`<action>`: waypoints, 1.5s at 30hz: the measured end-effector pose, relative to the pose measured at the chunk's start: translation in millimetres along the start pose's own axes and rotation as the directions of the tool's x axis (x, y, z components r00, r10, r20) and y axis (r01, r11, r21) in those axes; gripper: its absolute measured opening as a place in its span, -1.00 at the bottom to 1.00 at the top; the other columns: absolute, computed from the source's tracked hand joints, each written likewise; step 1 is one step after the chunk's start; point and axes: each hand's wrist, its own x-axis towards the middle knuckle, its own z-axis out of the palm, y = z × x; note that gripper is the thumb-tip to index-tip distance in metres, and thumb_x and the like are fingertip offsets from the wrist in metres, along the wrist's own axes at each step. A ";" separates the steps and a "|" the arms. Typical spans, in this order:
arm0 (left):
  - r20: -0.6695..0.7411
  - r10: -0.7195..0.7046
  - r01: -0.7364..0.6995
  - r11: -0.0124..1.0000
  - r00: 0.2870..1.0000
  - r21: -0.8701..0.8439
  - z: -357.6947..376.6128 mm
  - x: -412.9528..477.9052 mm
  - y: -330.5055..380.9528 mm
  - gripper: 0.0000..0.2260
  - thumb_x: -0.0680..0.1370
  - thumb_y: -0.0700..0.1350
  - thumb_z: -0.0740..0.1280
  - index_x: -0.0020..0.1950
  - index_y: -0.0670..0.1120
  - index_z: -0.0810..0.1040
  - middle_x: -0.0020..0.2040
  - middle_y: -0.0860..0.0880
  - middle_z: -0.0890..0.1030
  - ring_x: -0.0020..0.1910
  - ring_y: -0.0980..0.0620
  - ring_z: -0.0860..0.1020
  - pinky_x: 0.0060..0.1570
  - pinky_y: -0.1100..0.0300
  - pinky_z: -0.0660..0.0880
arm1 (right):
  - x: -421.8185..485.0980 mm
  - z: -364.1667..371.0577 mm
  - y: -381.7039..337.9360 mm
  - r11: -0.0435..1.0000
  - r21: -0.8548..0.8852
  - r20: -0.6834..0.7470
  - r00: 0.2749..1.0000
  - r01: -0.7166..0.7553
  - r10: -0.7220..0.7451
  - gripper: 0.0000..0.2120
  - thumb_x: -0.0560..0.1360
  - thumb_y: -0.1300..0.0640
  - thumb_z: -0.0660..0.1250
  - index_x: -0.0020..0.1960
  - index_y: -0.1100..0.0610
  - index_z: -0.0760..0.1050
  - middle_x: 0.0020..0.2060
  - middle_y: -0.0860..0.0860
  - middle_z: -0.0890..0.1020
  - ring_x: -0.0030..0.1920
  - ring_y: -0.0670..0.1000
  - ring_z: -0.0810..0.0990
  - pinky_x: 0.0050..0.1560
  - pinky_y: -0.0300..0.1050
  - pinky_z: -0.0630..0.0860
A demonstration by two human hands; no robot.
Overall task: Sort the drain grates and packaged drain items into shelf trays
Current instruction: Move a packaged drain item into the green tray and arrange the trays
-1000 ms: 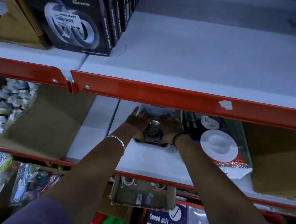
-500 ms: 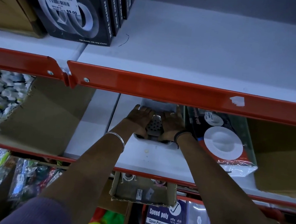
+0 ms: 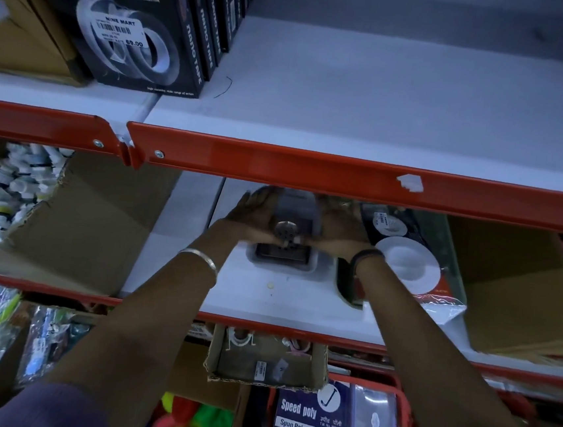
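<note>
A white shelf tray (image 3: 313,264) sits on the middle shelf and holds dark square drain grates (image 3: 281,254). My left hand (image 3: 255,216) and my right hand (image 3: 338,231) reach in side by side over the tray. Between their thumbs stands a round perforated metal drain grate (image 3: 286,231), pinched from both sides just above the stack. The fingertips of both hands are hidden under the red shelf rail. To the right lies a packaged drain item (image 3: 405,265) with a white round disc, inside a clear tray.
The red rail (image 3: 311,171) of the upper shelf overhangs the hands. A cardboard box (image 3: 76,228) of white fittings stands left, another cardboard box (image 3: 523,291) right. Nano tape boxes (image 3: 119,22) sit above. A small open carton (image 3: 267,363) hangs below the shelf edge.
Both hands have closed in toward each other over the tray. The round grate now sits lower, closer to the stack. The view has shifted slightly downward.
</note>
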 end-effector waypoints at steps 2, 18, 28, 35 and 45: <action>-0.182 -0.154 0.093 0.947 0.971 -0.309 -2.0 -11.6 18.4 -0.13 0.37 0.10 0.48 0.51 -0.11 0.07 0.45 -0.16 0.25 0.44 -0.13 0.24 0.42 0.00 0.29 | -25.7 -24.7 19.9 0.996 0.044 -0.164 0.983 -0.079 0.086 -0.48 0.39 -0.29 0.32 0.10 0.11 0.45 -0.05 0.12 0.59 0.09 0.17 0.56 0.06 -0.03 0.40; 0.104 -0.304 0.303 0.738 0.947 -0.602 88.9 -31.7 203.2 -0.48 0.54 0.05 0.25 0.41 -0.15 0.23 0.28 -0.15 0.43 0.22 -0.19 0.50 0.12 0.06 0.49 | -137.9 -6.6 121.0 0.647 0.609 0.097 0.852 -0.459 0.514 -0.53 0.56 -0.05 0.24 0.34 0.23 0.35 0.19 0.12 0.53 0.21 0.17 0.52 0.11 -0.16 0.37; -0.114 -0.236 0.165 0.886 0.965 -0.433 78.7 -28.7 200.0 -0.49 0.56 0.00 0.25 0.43 -0.21 0.25 0.31 -0.24 0.43 0.31 -0.21 0.41 0.23 -0.05 0.47 | -132.2 -8.3 111.2 0.795 0.322 -0.235 0.770 -0.515 0.594 -0.34 0.53 -0.16 0.18 0.46 0.23 0.16 0.31 0.31 0.34 0.30 0.32 0.36 0.27 0.18 0.31; -0.169 -0.354 0.334 0.933 0.920 -0.135 52.0 -85.3 125.0 -0.52 0.53 -0.08 0.27 0.39 -0.24 0.28 0.34 -0.25 0.38 0.31 -0.24 0.40 0.23 -0.10 0.44 | -188.6 17.6 77.5 0.962 -0.128 -0.512 0.847 -0.240 0.143 -0.60 0.48 -0.16 0.11 -0.10 0.13 0.55 -0.16 0.08 0.59 -0.19 0.12 0.57 -0.16 -0.03 0.46; -0.098 -0.175 0.191 0.964 0.980 0.184 62.6 -88.2 98.8 -0.58 0.57 -0.06 0.21 0.41 -0.14 0.32 0.38 -0.16 0.39 0.38 -0.15 0.34 0.39 -0.03 0.24 | -176.3 33.2 69.8 0.897 -0.405 -0.392 0.920 -0.178 0.006 -0.69 0.34 0.13 0.48 0.07 0.00 0.60 0.07 0.04 0.64 -0.04 0.10 0.64 -0.12 0.07 0.55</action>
